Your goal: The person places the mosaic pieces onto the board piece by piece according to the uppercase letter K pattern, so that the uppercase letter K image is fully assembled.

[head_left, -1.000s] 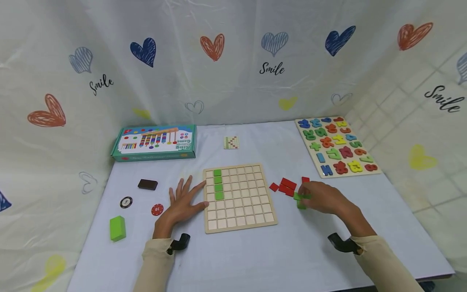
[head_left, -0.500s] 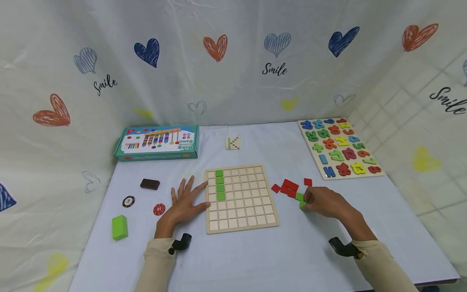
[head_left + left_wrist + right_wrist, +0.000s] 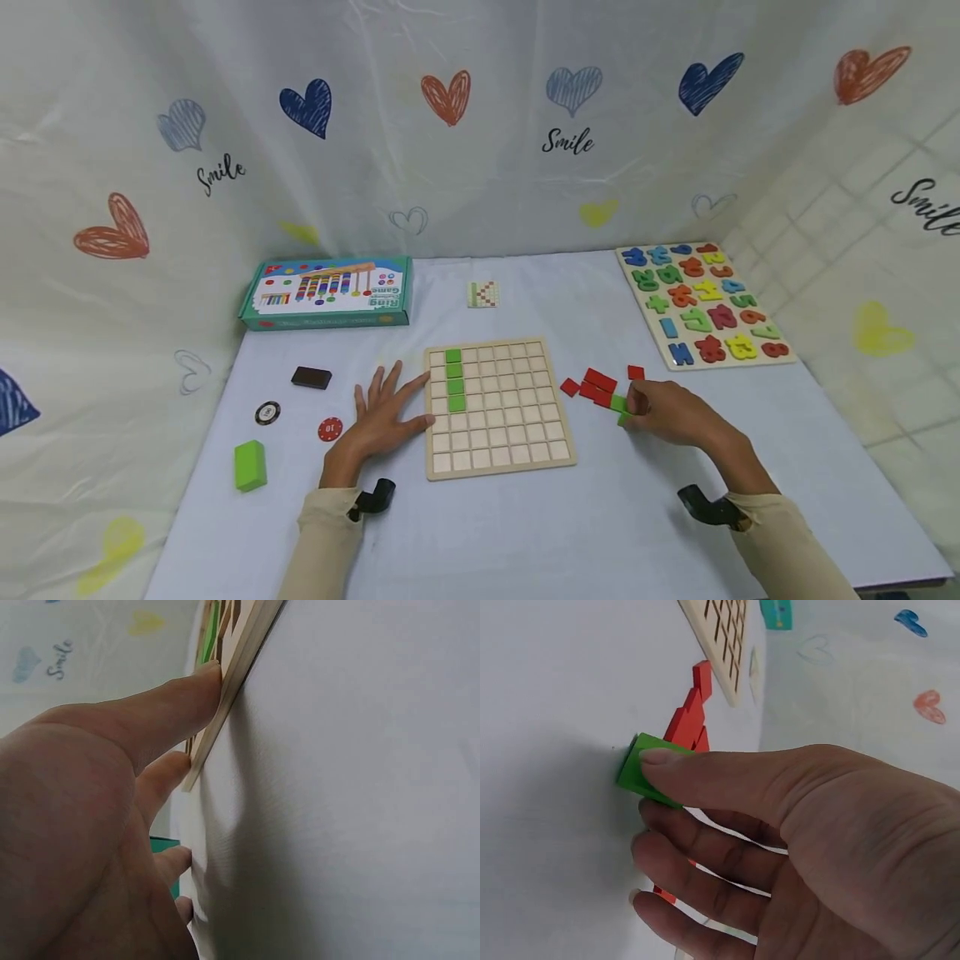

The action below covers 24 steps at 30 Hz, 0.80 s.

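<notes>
A wooden grid board (image 3: 517, 467) lies mid-table, with several green square tiles (image 3: 455, 387) in its second column from the left. My left hand (image 3: 378, 425) is spread flat at the board's left side; in the left wrist view its thumb (image 3: 180, 701) and a finger touch the board's edge. Right of the board, my right hand (image 3: 671, 412) pinches a green tile (image 3: 656, 754), thumb on its face, beside another green tile (image 3: 618, 403). Which fingers back the tile is partly hidden. Several red tiles (image 3: 600, 380) lie just left of that hand, and a lone red tile (image 3: 636, 372) sits behind it.
At the back stand a boxed game (image 3: 326, 293) on the left, a small patterned card (image 3: 483, 294), and a number puzzle board (image 3: 705, 304) on the right. Left of my left hand lie a dark block (image 3: 311, 377), a black chip (image 3: 267, 412), a red chip (image 3: 330, 429) and a green block (image 3: 250, 465).
My right hand has drawn slightly back from over the tiles, uncovering the lone red tile, and its fingers have closed at the green tiles. The left hand stays at the board. The view shifts slightly.
</notes>
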### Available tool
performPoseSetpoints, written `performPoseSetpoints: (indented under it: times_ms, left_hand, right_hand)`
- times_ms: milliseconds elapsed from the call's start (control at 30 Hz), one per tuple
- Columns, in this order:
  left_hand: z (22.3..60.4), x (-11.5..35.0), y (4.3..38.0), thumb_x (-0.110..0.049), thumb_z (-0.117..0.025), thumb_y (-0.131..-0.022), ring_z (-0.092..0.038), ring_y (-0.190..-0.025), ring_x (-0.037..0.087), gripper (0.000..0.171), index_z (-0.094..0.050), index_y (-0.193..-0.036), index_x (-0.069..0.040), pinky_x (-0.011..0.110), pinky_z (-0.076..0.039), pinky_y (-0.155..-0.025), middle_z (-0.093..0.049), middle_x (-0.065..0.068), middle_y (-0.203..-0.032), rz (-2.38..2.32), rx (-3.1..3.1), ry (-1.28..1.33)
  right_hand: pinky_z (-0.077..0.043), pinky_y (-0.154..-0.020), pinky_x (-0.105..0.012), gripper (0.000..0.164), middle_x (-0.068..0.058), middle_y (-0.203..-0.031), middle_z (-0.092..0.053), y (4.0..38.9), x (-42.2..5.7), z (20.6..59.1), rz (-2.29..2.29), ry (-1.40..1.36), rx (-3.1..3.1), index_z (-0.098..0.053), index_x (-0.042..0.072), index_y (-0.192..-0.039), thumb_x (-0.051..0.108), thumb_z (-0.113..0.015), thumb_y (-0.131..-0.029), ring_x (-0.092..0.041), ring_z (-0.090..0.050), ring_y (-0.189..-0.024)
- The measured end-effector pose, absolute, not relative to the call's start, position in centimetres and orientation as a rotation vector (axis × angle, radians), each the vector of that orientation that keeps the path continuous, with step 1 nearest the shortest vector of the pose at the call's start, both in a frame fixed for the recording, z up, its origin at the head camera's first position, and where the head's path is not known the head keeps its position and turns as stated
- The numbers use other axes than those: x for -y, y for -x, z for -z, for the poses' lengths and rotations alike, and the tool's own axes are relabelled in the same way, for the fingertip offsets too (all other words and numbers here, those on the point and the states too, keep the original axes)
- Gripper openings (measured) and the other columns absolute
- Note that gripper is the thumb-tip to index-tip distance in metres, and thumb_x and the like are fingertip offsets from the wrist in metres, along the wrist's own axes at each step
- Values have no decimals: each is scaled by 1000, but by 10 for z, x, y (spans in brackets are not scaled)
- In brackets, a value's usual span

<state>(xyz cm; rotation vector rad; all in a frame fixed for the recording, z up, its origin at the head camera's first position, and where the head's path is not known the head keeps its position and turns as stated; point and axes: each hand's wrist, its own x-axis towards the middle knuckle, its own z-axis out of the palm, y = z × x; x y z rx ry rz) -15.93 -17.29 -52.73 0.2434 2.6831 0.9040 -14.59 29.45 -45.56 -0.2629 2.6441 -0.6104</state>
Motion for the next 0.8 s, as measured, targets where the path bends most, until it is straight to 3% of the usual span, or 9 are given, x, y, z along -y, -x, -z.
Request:
performPoseSetpoints:
  times_ms: [333,567,800]
  left_hand:
    - [526,175,159,-47,-71,-99,17,-163,43,78,-37,-167,-31,71,21,-120,1,15,-179,-899,-2683,-270]
    - [526,175,159,-45,-72,-99,18,-162,42,77,-38,-166,-32,70,24,-119,1,15,-179,-906,-2681,-252]
    - [526,172,159,-45,-73,-98,18,-162,42,80,-35,-167,-31,71,24,-119,1,15,-179,-898,-2688,-245]
  right_hand:
    - [-56,-71,-31,19,0,-94,-70,153,-271,441,686,387,-2768,-71,9,-108,15,-81,-93,-18,-62,-87]
    - [-53,-62,-30,11,3,-89,-70,162,-216,427,819,549,-2759,-71,12,-105,18,-77,-98,-14,-61,-77]
    - [-53,-66,-29,11,6,-90,-69,171,-164,424,804,695,-2722,-72,14,-106,18,-78,-97,-12,-61,-80]
